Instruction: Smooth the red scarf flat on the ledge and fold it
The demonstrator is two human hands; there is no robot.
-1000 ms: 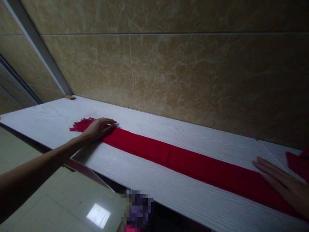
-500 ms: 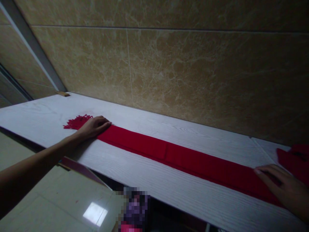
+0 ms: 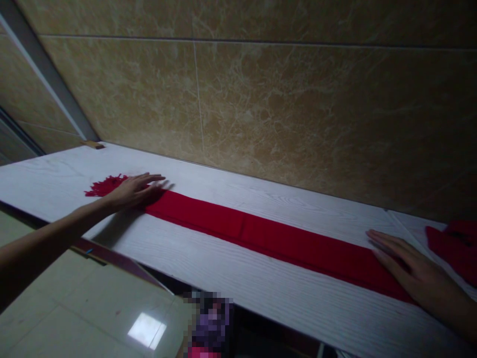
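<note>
A red scarf, narrowly folded, stretches flat along the white wood-grain table, with a fringe at its left end. Over the scarf near that fringe is my left hand, its fingers stretched out and a shadow beneath them. My right hand is over the scarf's right part, fingers extended, and hides that end. Neither hand grips the fabric; whether the palms touch it I cannot tell. A faint crease crosses the scarf near its middle.
More red fabric lies at the table's right end. A small wooden block sits at the back left corner. Behind the table rises a tan marbled wall. Below the front edge are a tiled floor and a pixelated patch.
The scarf has shifted slightly left. My left hand has lifted its fingers and moved a little left. My right hand has also moved left, its fingers straighter now.
</note>
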